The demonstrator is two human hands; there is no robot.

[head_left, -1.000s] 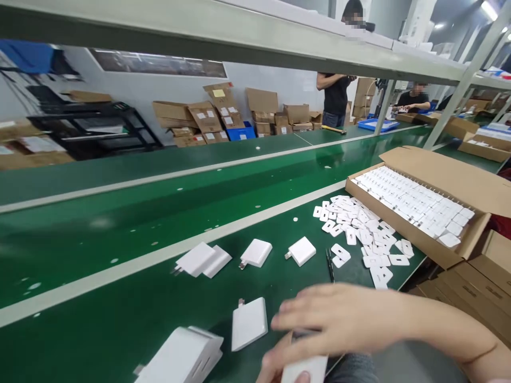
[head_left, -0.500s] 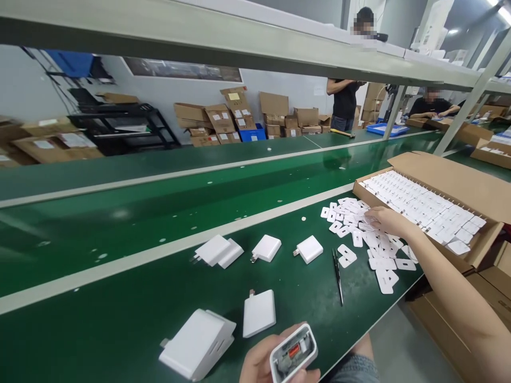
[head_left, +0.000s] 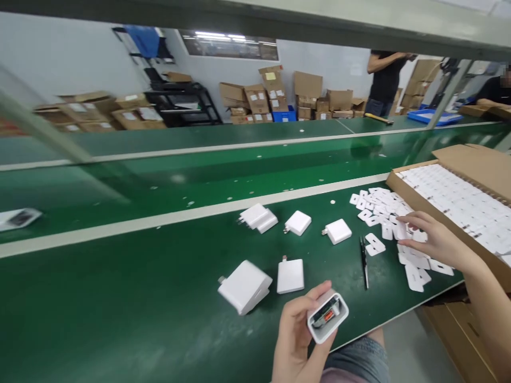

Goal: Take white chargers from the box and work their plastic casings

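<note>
My left hand [head_left: 297, 332] is wrapped round a white charger housing [head_left: 333, 327]. Its uncovered end faces me, showing a circuit board and an orange-red part inside. My right hand [head_left: 435, 239] is over a pile of small white cover plates [head_left: 379, 205] with slots, thumb and index finger at the two edges of one plate [head_left: 400, 231]. Black tweezers [head_left: 364, 263] lie between my hands. Several white chargers with plug prongs lie to the left, among them one charger [head_left: 290, 275] near my left hand and a charger leaning on another [head_left: 243, 284].
An open cardboard box [head_left: 451, 197] filled with rows of white pieces stands on the right. Beyond the bench's pale strip runs a green conveyor [head_left: 207, 186], with a white device [head_left: 19, 218] at far left. A shelf beam [head_left: 255, 21] crosses above. Two people are in the background.
The view has swung left, so the bench things appear farther right. My left hand has raised the housing and tilted it. My right hand's thumb and index finger now frame a plate.
</note>
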